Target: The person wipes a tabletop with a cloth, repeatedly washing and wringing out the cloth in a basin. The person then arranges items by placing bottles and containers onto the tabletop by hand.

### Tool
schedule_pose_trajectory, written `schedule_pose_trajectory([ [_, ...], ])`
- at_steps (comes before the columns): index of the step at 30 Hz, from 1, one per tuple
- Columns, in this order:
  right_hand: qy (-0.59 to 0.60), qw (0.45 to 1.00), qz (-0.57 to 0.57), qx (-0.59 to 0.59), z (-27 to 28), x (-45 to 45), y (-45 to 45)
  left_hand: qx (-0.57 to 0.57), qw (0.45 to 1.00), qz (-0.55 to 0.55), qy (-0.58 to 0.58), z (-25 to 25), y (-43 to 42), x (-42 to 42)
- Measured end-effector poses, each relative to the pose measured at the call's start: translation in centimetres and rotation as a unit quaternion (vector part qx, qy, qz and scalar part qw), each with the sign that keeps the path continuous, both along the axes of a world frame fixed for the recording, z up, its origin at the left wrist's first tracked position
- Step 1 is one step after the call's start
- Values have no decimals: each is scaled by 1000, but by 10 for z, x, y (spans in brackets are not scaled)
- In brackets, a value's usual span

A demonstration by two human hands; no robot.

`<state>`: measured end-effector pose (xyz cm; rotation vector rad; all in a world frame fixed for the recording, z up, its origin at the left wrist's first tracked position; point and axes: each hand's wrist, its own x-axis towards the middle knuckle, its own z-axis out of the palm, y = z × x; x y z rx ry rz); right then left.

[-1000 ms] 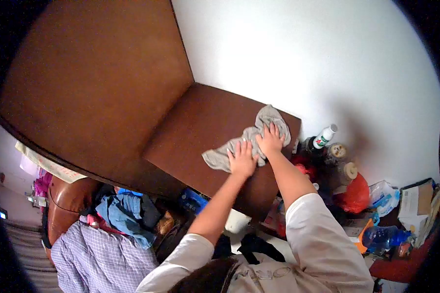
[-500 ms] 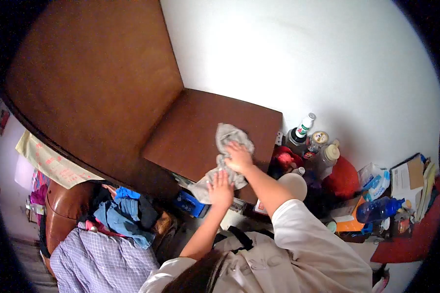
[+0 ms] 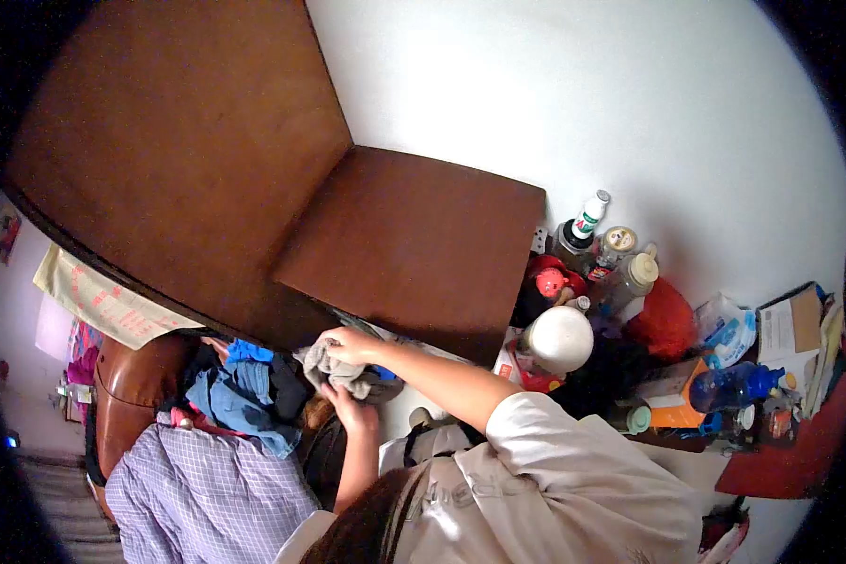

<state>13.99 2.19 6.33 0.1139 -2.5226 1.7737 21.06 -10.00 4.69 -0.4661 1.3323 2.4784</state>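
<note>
The grey cloth sat bunched left of the frame's lower centre, our right hand curled round it, our left hand's closure unclear to us, and a slack grip risked dropping it beside the clothes.

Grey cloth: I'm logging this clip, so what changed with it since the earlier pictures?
The cloth left the brown tabletop, moving left and toward the person. Once spread, it is now bunched in the right hand, the left hand at its lower edge. The white bottle stayed put.
</note>
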Motion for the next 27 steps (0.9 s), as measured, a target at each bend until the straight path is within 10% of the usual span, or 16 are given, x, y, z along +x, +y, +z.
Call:
schedule_pose_trajectory([
  [7, -184, 908, -28, -377, 45, 18, -12, -25, 979, 0, 203, 31, -29, -26],
  [11, -287, 906, -72, -303, 46, 16, 6, 132, 969, -164, 125, 23, -32, -53],
  [16, -71, 956, -282, -26, 51, 62, 32, 63, 972, -119, 190, 61, 21, -44],
  [20, -272, 857, -171, -402, 75, 115, 53, 74, 955, -146, 246, 101, 57, -31],
  [24, -138, 685, 4, -715, 64, 150, 64, 13, 911, -272, 310, 120, 82, -15],
  [27, 47, 748, -65, -659, 57, 171, 70, -76, 839, -336, 420, 128, 89, -8],
])
